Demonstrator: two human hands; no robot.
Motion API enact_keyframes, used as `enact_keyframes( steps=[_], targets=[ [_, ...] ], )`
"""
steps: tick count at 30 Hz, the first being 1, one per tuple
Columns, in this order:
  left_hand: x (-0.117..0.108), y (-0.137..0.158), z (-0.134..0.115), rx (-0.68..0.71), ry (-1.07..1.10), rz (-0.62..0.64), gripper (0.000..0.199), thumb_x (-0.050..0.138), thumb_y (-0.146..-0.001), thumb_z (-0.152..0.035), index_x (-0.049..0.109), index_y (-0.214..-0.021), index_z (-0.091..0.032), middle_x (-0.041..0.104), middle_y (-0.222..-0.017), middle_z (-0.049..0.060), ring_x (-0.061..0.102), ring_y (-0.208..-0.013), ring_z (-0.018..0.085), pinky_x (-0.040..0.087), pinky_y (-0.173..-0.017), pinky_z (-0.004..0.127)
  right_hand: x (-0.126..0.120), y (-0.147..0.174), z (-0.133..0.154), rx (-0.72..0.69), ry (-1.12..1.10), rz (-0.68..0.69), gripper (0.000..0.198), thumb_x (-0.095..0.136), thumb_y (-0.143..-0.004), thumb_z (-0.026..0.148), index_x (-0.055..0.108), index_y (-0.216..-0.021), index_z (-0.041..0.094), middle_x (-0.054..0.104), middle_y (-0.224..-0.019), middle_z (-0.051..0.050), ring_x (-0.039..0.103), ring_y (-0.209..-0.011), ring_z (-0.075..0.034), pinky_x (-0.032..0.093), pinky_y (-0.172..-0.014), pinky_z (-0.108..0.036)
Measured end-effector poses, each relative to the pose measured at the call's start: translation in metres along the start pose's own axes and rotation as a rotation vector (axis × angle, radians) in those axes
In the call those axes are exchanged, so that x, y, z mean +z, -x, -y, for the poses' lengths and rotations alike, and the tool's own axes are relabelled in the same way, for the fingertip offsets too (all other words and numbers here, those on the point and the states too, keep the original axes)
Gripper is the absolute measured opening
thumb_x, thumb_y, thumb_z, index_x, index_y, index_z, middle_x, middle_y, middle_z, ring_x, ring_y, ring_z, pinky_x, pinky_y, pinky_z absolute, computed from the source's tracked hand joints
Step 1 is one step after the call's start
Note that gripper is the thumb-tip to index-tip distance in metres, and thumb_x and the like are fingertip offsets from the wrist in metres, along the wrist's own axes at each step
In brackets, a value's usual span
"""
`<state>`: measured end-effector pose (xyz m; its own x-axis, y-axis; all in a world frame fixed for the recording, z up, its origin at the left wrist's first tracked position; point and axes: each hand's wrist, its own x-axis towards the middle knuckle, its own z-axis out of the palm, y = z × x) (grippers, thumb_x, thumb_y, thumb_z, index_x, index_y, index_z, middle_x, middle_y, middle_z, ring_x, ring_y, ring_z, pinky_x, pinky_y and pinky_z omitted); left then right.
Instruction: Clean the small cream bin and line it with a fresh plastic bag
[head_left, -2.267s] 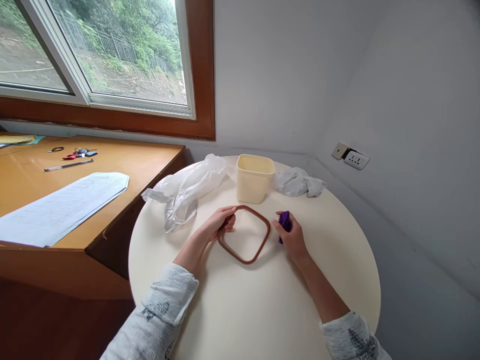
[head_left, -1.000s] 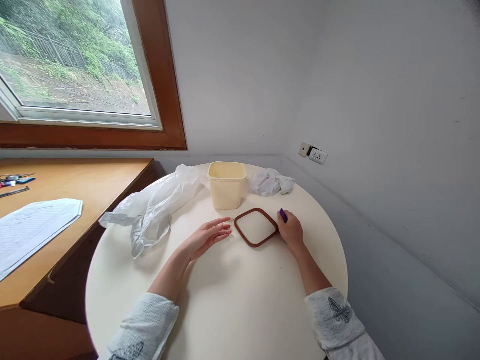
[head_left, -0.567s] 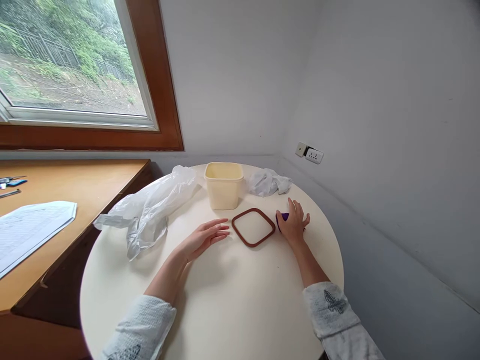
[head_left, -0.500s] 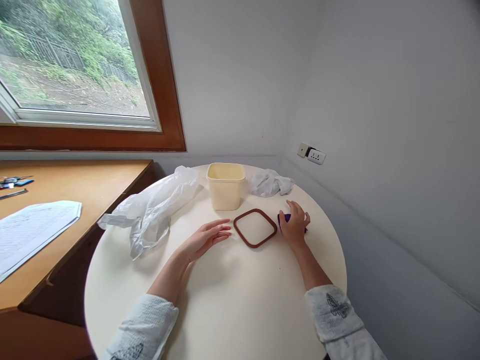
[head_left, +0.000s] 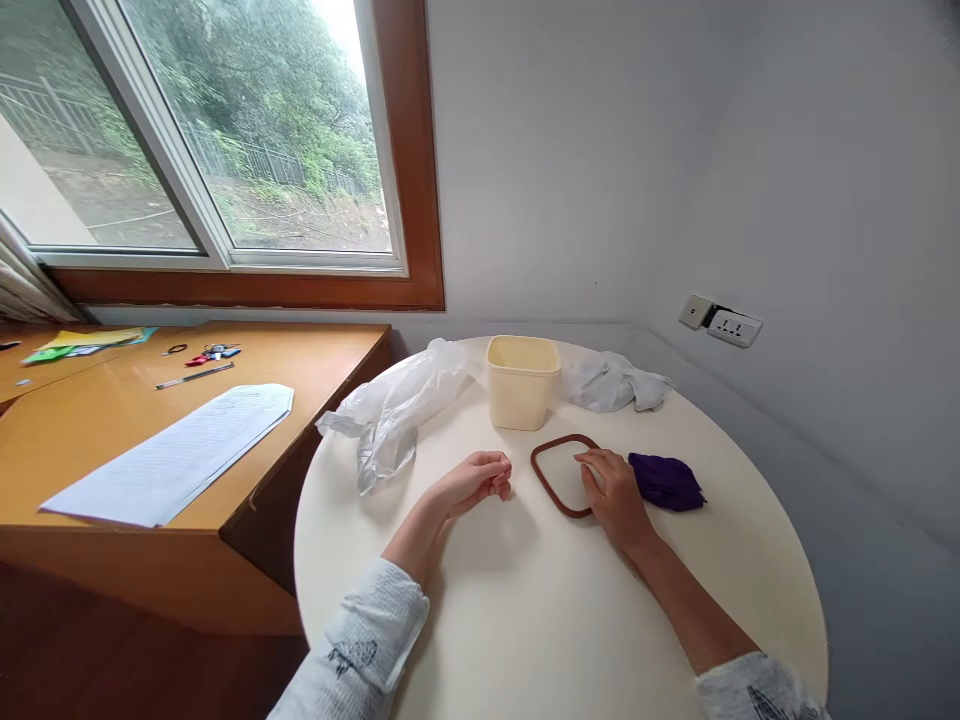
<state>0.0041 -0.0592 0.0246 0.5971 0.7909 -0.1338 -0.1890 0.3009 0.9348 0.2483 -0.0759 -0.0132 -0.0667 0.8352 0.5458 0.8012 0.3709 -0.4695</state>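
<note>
My left hand (head_left: 472, 484) rests over the white round table (head_left: 525, 620), its fingers curled in and nothing showing in them. It is left of a reddish-brown rounded-square ring (head_left: 553, 490) lying flat. Over the ring's right side is my right hand (head_left: 611, 490), fingers slightly bent and apart, hiding that part of the ring; whether it touches the ring I cannot tell. Just right of this hand lies a folded dark purple cloth (head_left: 667, 482). Behind the ring stands a cream square plastic bin (head_left: 523, 392), upright with its top uncovered.
A crumpled clear plastic bag (head_left: 405, 405) lies at the table's back left. Another greyish plastic bag (head_left: 615, 382) is right of the bin. On the left, a wooden desk (head_left: 315, 350) holds papers (head_left: 187, 450), a pen (head_left: 195, 376) and small items. Walls stand behind and right.
My right hand has left the purple cloth and moved left over the ring. My left hand's fingers have curled in. The view has turned left, showing more desk and window.
</note>
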Motion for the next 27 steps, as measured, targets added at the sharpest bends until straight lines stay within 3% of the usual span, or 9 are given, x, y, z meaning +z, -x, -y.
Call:
enact_keyframes(
  steps=[4,7,10,13,16,19,22,24,27],
  targets=[
    [-0.005,0.007,-0.006,-0.029,-0.076,0.014,0.03,0.066,-0.072,-0.031,0.047,-0.057,-0.015,0.041,-0.052,-0.004,0.047,-0.05,0.01,0.039,-0.057,0.027,-0.001,0.001,-0.001,0.032,-0.004,0.011,0.024,0.041,-0.084,0.02,0.061,-0.096,0.021,0.062,-0.101,-0.005,0.054,-0.099,-0.021,0.036,-0.088,-0.038],
    [-0.016,0.017,-0.018,0.026,-0.123,-0.071,0.031,0.07,-0.068,-0.031,0.046,-0.056,-0.015,0.034,-0.05,-0.006,0.036,-0.042,0.005,0.031,-0.046,0.023,0.0,0.002,-0.002,0.027,-0.006,0.004,0.023,0.04,-0.084,0.02,0.061,-0.094,0.021,0.062,-0.1,-0.005,0.055,-0.098,-0.021,0.037,-0.086,-0.038],
    [-0.028,0.027,-0.032,0.239,-0.138,-0.33,0.032,0.06,-0.076,-0.042,0.044,-0.064,-0.017,0.026,-0.052,-0.009,0.03,-0.042,0.004,0.027,-0.045,0.02,0.002,0.003,-0.002,-0.012,0.01,-0.001,0.022,0.041,-0.083,0.02,0.061,-0.093,0.021,0.063,-0.098,-0.006,0.056,-0.097,-0.021,0.037,-0.088,-0.039],
    [-0.041,0.03,-0.044,0.446,-0.184,-0.64,0.029,0.054,-0.079,-0.046,0.045,-0.073,-0.019,0.03,-0.053,-0.008,0.036,-0.045,0.006,0.033,-0.051,0.021,0.003,0.004,0.0,-0.079,0.031,0.013,0.022,0.041,-0.084,0.021,0.061,-0.093,0.021,0.064,-0.097,-0.006,0.057,-0.096,-0.021,0.037,-0.088,-0.04],
    [-0.058,0.031,-0.056,0.523,-0.302,-0.856,0.03,0.062,-0.071,-0.045,0.05,-0.079,-0.019,0.043,-0.055,-0.006,0.046,-0.05,0.009,0.039,-0.058,0.025,0.003,0.004,0.002,-0.14,0.056,0.032,0.025,0.04,-0.086,0.026,0.062,-0.097,0.022,0.064,-0.099,-0.007,0.057,-0.097,-0.022,0.037,-0.088,-0.042],
    [-0.078,0.033,-0.072,0.53,-0.436,-0.959,0.039,0.067,-0.065,-0.047,0.056,-0.089,-0.017,0.052,-0.063,-0.002,0.054,-0.06,0.015,0.042,-0.068,0.031,0.003,0.004,0.005,-0.158,0.078,0.06,0.028,0.038,-0.088,0.03,0.062,-0.102,0.024,0.063,-0.103,-0.007,0.058,-0.099,-0.022,0.038,-0.088,-0.042],
    [-0.1,0.036,-0.087,0.407,-0.821,-1.037,0.07,0.071,-0.056,-0.052,0.052,-0.113,-0.017,0.058,-0.099,0.011,0.055,-0.1,0.029,0.037,-0.089,0.041,0.003,0.004,0.007,-0.141,0.079,0.079,0.028,0.038,-0.089,0.031,0.061,-0.102,0.025,0.063,-0.105,-0.007,0.057,-0.102,-0.022,0.038,-0.089,-0.043],
    [-0.115,0.037,-0.091,0.186,-1.19,-1.065,0.096,0.072,-0.049,-0.058,0.039,-0.13,-0.018,0.042,-0.13,0.021,0.031,-0.127,0.039,0.021,-0.101,0.051,0.003,0.005,0.007,-0.119,0.07,0.093,0.027,0.038,-0.089,0.031,0.061,-0.102,0.025,0.063,-0.105,-0.006,0.056,-0.103,-0.023,0.037,-0.09,-0.043],
    [-0.135,0.04,-0.088,-0.177,-1.447,-1.01,0.116,0.071,-0.044,-0.063,0.023,-0.139,-0.019,0.017,-0.145,0.027,0.006,-0.134,0.045,0.004,-0.1,0.061,0.003,0.005,0.006,-0.095,0.056,0.111,0.026,0.039,-0.089,0.032,0.061,-0.102,0.026,0.063,-0.106,-0.006,0.056,-0.103,-0.023,0.036,-0.09,-0.044]
  ],
)
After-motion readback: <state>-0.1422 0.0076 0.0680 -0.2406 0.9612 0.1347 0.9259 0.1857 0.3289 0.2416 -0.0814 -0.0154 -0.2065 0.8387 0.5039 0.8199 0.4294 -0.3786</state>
